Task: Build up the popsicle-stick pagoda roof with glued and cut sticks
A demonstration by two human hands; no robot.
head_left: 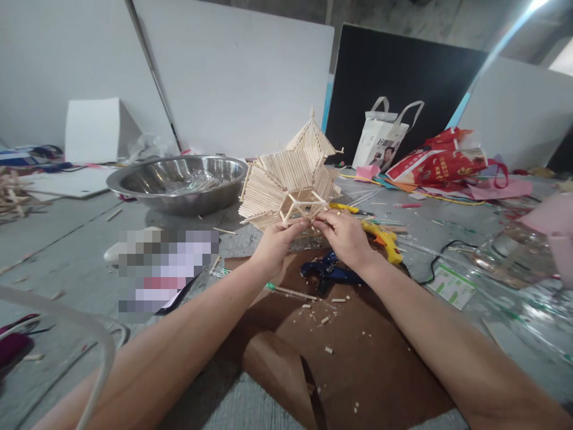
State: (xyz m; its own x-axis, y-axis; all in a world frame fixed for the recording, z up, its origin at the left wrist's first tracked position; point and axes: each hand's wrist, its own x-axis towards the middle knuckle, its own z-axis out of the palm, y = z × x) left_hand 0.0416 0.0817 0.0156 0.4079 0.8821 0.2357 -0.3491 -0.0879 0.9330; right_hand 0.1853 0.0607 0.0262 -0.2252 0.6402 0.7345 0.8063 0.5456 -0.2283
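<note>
So both hands, left (276, 243) and right (344, 234), have fingertips pinched on the lower edge of a pale wooden-stick roofed model (289, 170), mid-frame. Kinda crowded: round shiny steel basin (188, 203) left of centre, dark blue tool (331, 269) and yellow-orange tool (387, 240) near the right wrist. Scrap-dotted brown sheet (371, 382) reaches the bottom edge, grey surface (58, 257) around it, big white board (233, 77) up top.

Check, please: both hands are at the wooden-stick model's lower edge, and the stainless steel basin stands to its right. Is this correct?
No: the head view shows the stainless steel basin to the left of the wooden-stick model. The left hand and right hand are at the model's lower edge.
</note>
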